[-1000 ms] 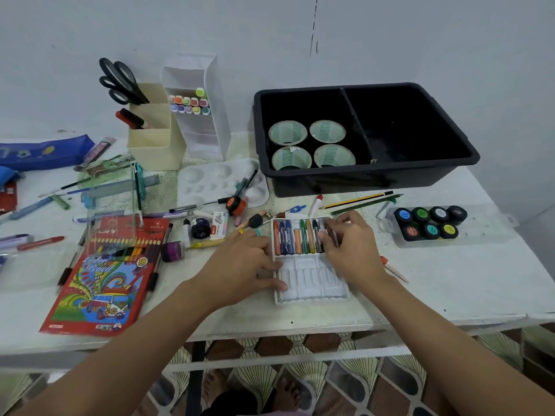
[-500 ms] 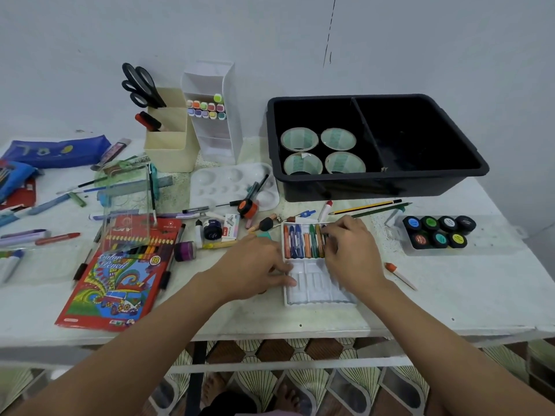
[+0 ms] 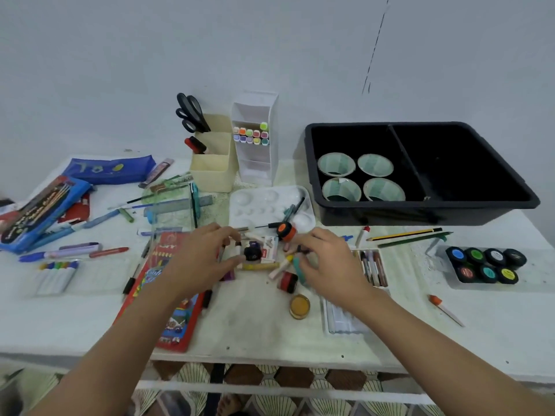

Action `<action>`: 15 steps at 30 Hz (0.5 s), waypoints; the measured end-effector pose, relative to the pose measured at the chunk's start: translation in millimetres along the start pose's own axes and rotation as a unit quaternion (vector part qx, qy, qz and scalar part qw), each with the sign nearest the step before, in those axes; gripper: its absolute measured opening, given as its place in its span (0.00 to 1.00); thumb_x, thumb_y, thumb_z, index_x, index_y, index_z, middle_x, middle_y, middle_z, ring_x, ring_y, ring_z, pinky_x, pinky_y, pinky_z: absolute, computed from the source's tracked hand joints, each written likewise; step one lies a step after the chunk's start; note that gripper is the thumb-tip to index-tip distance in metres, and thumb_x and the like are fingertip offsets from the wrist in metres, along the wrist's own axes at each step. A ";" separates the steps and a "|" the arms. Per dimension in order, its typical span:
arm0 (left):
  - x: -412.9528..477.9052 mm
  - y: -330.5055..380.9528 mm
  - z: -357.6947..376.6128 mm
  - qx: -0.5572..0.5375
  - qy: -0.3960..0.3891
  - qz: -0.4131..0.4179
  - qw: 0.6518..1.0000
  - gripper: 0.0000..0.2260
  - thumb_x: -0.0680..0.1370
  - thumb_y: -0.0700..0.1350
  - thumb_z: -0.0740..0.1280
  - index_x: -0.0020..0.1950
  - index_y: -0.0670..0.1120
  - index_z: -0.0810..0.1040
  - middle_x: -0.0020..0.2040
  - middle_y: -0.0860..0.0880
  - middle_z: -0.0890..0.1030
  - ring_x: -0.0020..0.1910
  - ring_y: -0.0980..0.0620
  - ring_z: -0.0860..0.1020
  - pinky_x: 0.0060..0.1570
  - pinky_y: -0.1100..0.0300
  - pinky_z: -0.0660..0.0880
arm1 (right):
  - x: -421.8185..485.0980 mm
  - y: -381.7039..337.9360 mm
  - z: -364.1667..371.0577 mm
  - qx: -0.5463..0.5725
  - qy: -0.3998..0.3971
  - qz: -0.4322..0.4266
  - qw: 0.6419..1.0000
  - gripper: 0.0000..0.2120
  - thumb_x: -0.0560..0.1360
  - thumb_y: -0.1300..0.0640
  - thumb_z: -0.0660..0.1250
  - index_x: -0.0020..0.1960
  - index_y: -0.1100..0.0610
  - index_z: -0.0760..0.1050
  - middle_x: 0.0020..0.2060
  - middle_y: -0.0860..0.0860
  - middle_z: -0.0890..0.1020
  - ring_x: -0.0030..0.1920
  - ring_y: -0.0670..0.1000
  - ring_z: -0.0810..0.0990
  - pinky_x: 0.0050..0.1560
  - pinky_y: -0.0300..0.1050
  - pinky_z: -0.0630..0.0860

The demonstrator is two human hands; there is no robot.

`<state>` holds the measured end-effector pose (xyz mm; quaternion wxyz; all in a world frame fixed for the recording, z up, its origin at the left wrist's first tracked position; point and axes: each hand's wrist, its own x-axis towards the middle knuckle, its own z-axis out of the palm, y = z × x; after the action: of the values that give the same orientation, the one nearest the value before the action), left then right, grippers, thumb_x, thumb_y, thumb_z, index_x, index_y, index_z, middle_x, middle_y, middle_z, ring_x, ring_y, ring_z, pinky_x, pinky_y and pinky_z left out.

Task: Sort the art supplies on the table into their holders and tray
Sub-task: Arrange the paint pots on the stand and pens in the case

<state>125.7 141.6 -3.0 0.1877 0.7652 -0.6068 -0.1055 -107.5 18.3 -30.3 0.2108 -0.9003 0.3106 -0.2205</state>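
A: White tabletop point(image 3: 255, 331), and smack in the middle, a heap of loose crayons point(image 3: 259, 266) mixed with little pots! Poised over it with both hands.

B: Starting with the left hand point(image 3: 198, 259): arched over the heap's left edge, thumb and fingers parted, clamped on nothing visible.

A: And the right hand point(image 3: 330, 262)?

B: Bent down at the fingertips, buried in the heap's right side next to a teal stick point(image 3: 297, 267). Cannot tell whether pinched on anything; too blurred.

A: Looks like gathering crayons for the crayon tray point(image 3: 342, 321), then.

B: Reads that way. Note the tray crossed by the right wrist: a row of sticks showing on the far side, bare slots on the near side.

A: Tips for doing it well?

B: Pick one stick at a time, not a fistful. Turn each lengthwise to match the slots before lowering. Steady the tray with the spare hand to stop any skidding.

A: And the red pot point(image 3: 289, 282) and yellow-lidded jar point(image 3: 299, 306) at the heap's near edge?

B: Leave alone for the moment; round, likely to roll if swept. Save for the black tray point(image 3: 390, 213), well apart at the back right.

A: Plenty left to sort!
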 end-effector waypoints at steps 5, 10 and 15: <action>-1.2 -25.5 -1.0 0.042 -0.102 0.012 0.994 0.21 0.72 0.61 0.74 0.63 0.58 0.76 0.55 0.57 0.75 0.57 0.54 0.72 0.58 0.54 0.71 | 27.4 -18.3 21.9 -0.012 -0.040 -0.060 0.997 0.13 0.76 0.56 0.67 0.60 0.54 0.80 0.49 0.48 0.81 0.52 0.53 0.77 0.51 0.56 0.77; -2.5 -37.2 5.6 0.052 -0.121 0.057 0.990 0.18 0.72 0.63 0.72 0.59 0.59 0.78 0.53 0.60 0.76 0.58 0.55 0.72 0.58 0.47 0.70 | 50.9 -41.2 40.6 -0.079 -0.091 -0.105 0.987 0.16 0.75 0.53 0.69 0.63 0.50 0.78 0.55 0.46 0.82 0.56 0.53 0.75 0.51 0.52 0.71; 7.5 -41.3 -3.3 0.015 -0.117 0.069 0.991 0.18 0.76 0.60 0.70 0.63 0.55 0.80 0.54 0.56 0.80 0.55 0.54 0.75 0.56 0.51 0.74 | 62.5 -42.7 46.8 -0.120 -0.125 -0.118 0.978 0.15 0.74 0.56 0.71 0.60 0.49 0.79 0.53 0.44 0.81 0.55 0.52 0.72 0.48 0.51 0.65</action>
<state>165.5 142.8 -16.7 0.1106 0.7063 -0.6777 -0.1720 -18.5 19.5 -29.8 0.1110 -0.9698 0.1978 -0.0902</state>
